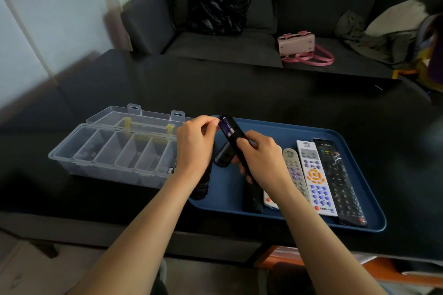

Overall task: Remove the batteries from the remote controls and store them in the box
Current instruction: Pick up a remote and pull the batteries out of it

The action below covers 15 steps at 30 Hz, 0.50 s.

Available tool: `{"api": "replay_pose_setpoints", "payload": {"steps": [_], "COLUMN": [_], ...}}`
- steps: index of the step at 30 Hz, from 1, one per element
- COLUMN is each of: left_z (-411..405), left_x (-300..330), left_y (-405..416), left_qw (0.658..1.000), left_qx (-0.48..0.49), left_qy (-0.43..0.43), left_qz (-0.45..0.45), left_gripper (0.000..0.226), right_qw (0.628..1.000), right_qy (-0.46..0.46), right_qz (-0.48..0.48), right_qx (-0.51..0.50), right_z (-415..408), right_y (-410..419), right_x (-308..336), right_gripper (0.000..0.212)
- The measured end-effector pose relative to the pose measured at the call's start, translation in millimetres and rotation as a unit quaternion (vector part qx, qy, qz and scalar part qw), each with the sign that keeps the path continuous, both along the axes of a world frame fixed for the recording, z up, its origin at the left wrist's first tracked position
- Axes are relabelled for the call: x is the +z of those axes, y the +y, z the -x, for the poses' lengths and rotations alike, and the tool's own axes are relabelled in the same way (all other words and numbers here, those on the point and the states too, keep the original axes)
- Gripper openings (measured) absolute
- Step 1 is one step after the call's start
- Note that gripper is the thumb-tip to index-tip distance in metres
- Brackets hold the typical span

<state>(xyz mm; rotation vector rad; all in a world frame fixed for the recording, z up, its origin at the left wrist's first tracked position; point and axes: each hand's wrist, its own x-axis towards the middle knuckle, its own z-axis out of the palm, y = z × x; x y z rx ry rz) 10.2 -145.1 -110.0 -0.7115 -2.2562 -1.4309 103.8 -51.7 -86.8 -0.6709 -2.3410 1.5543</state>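
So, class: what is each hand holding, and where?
Right hand grips the slim black remote control around its middle; left hand fingertips touch its open battery end.

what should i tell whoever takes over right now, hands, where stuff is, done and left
Right hand: grips a black remote above the blue tray, battery bay open, purple batteries still inside.
Left hand: fingertips at the top of the bay, seemingly picking at a battery.
Clear box: open, left of the tray; at least one battery in its rightmost compartment.
Done: apparently little stored so far.
Left: empty this remote, then those lying on the tray, including the grey remote, white remote and long black remote. Whether any of them are already empty cannot be told.
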Motion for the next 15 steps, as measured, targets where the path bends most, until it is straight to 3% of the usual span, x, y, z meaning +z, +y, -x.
{"api": "replay_pose_setpoints", "payload": {"steps": [10,15], "left_z": [10.9,6.5], "left_x": [-3.7,-4.0], "left_y": [1.9,7.2], "left_qw": [0.988,0.978], "left_qx": [-0.037,-0.036], "left_qy": [-0.151,-0.195], "left_qz": [-0.006,-0.063], "left_gripper": [0.016,0.023], "right_qw": [0.999,0.998], "right_qy": [-0.001,-0.007], "right_qz": [-0.035,-0.062], "right_qx": [0.002,-0.013], "right_z": [-0.7,4.2], "right_y": [0.9,-0.9], "right_x": [-5.1,-7.2], "right_gripper": [0.02,0.022]}}
